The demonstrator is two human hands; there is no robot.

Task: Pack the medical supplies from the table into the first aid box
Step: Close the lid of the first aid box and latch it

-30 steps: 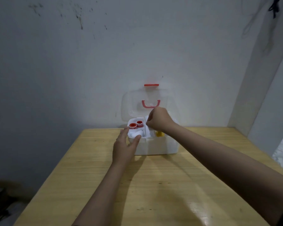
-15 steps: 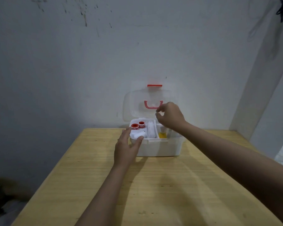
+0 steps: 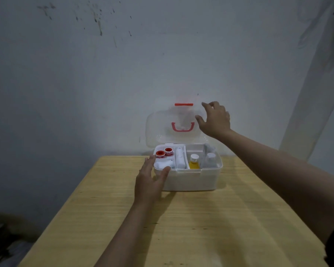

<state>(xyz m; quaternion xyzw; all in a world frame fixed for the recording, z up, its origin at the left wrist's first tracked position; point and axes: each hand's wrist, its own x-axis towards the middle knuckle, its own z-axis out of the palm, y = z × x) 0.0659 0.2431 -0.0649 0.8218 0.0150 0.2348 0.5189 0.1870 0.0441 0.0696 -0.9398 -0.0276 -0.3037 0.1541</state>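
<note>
The white first aid box (image 3: 191, 180) stands at the table's far edge, its clear lid (image 3: 158, 128) raised upright against the wall, with a red handle (image 3: 182, 127) and a red latch (image 3: 183, 104). Inside lie two red tape rolls (image 3: 164, 152), a white bandage roll (image 3: 180, 158), a yellow bottle (image 3: 193, 161) and clear bottles (image 3: 210, 159). My left hand (image 3: 149, 182) rests open against the box's front left corner, thumb on the rim. My right hand (image 3: 215, 119) is open at the lid's upper right edge, holding nothing.
The wooden table (image 3: 181, 228) bears only the box. A stained grey wall (image 3: 123, 64) rises directly behind it. A pale pillar (image 3: 312, 105) stands at the right. The floor lies dark at the lower left.
My right hand has lifted out of the box's inside and risen to the lid's upper right edge. My left hand has stayed at the front left corner.
</note>
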